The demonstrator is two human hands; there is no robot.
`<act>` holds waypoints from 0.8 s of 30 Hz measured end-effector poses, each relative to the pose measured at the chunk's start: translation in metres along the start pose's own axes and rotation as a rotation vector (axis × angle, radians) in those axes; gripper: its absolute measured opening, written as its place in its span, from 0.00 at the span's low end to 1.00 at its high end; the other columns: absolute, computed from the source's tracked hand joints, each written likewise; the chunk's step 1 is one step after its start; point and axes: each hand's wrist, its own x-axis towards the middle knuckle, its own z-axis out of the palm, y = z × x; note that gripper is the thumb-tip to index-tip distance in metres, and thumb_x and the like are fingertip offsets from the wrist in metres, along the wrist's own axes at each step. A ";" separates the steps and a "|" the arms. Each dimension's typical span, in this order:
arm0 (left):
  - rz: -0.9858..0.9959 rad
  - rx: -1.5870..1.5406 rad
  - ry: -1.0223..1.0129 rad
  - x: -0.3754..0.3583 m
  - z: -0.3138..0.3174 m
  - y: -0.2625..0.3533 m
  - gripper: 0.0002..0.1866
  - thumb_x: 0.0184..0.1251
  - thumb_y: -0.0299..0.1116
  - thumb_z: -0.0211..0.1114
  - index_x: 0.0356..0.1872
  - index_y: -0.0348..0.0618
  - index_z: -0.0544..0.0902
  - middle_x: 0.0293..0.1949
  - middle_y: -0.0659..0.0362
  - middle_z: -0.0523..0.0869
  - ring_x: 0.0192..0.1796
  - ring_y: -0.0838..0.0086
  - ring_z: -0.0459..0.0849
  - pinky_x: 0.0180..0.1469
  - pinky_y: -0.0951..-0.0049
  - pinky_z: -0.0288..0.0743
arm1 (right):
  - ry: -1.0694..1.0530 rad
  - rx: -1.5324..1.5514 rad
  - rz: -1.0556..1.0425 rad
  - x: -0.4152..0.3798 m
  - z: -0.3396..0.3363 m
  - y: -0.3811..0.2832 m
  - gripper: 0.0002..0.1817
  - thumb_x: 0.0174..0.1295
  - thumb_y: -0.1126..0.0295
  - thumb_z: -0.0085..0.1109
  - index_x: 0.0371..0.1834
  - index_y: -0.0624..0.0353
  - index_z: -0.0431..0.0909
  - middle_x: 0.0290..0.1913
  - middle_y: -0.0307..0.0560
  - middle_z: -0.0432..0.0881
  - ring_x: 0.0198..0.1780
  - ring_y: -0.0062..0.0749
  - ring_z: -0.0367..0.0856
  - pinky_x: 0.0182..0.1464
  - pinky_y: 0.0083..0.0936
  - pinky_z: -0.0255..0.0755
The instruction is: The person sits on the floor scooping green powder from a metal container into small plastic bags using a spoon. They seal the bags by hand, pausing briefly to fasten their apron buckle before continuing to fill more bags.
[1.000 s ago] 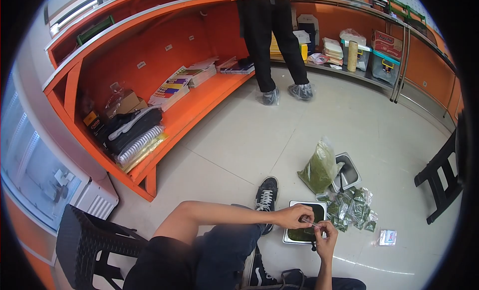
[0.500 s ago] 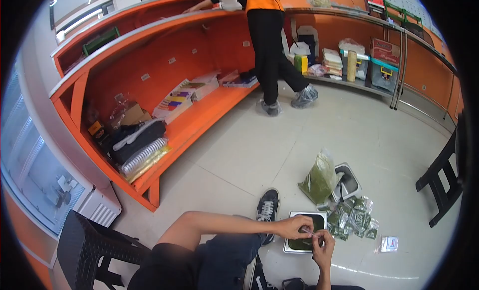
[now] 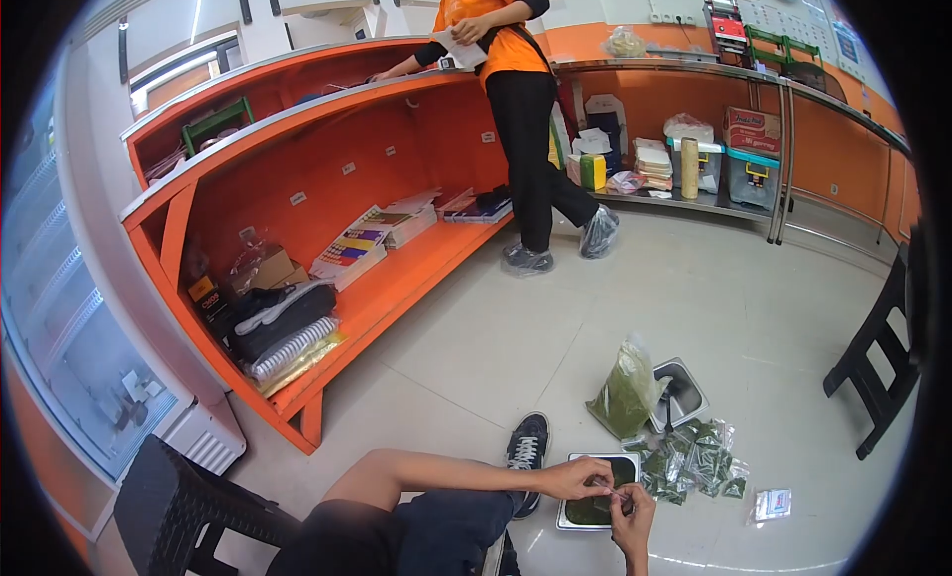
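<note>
Both hands meet above a metal tray (image 3: 561, 518) with green powder-like contents (image 3: 592, 512). My left hand (image 3: 578, 478) pinches a small clear plastic bag (image 3: 610, 491) from the left. Close by on the right, my right hand (image 3: 632, 521) has its fingertips closed on the same bag; whether anything is inside it is too small to see. Just beyond the tray lies a pile of small clear packets (image 3: 691, 459) with green contents. Behind them a large clear bag (image 3: 622, 390) of the same green stuff stands beside a second metal tray (image 3: 694, 376) with a dark-handled utensil (image 3: 668, 407) in it.
A flat packet (image 3: 771, 505) lies on the floor at right. Black stools (image 3: 188, 507) stand at left and right (image 3: 878, 363). An orange shelf unit (image 3: 387, 298) holds books and cloth. A person (image 3: 521, 130) in orange stands at its counter. A steel rack (image 3: 729, 207) holds boxes.
My view has tilted up a little, showing more of the person, who now has a white paper in one hand. My hands stay together over the tray, still pinching the bag.
</note>
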 end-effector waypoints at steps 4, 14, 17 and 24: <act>-0.074 0.008 0.056 -0.001 -0.005 -0.003 0.10 0.69 0.34 0.67 0.38 0.36 0.81 0.37 0.54 0.82 0.40 0.65 0.81 0.45 0.64 0.75 | 0.041 0.011 0.018 -0.001 0.000 0.007 0.04 0.58 0.78 0.64 0.31 0.67 0.78 0.30 0.44 0.79 0.23 0.23 0.71 0.26 0.22 0.64; -0.065 0.059 -0.034 -0.003 0.003 -0.017 0.10 0.74 0.33 0.61 0.44 0.35 0.76 0.40 0.53 0.77 0.43 0.63 0.79 0.47 0.65 0.73 | 0.001 0.041 0.065 0.000 -0.001 -0.002 0.04 0.57 0.79 0.67 0.31 0.67 0.81 0.31 0.45 0.81 0.26 0.24 0.74 0.30 0.22 0.67; -0.075 0.030 -0.047 -0.003 0.000 -0.005 0.10 0.73 0.33 0.63 0.44 0.34 0.78 0.40 0.53 0.77 0.42 0.64 0.79 0.47 0.66 0.74 | 0.003 0.045 0.064 0.001 -0.002 -0.005 0.04 0.57 0.79 0.68 0.30 0.67 0.81 0.31 0.45 0.82 0.26 0.23 0.75 0.30 0.22 0.67; -0.022 0.045 -0.022 -0.002 -0.005 -0.003 0.11 0.70 0.32 0.66 0.39 0.32 0.81 0.35 0.54 0.78 0.40 0.67 0.80 0.45 0.67 0.75 | -0.018 0.066 0.119 -0.001 0.001 0.002 0.04 0.56 0.78 0.69 0.29 0.67 0.83 0.29 0.43 0.83 0.26 0.20 0.74 0.29 0.20 0.65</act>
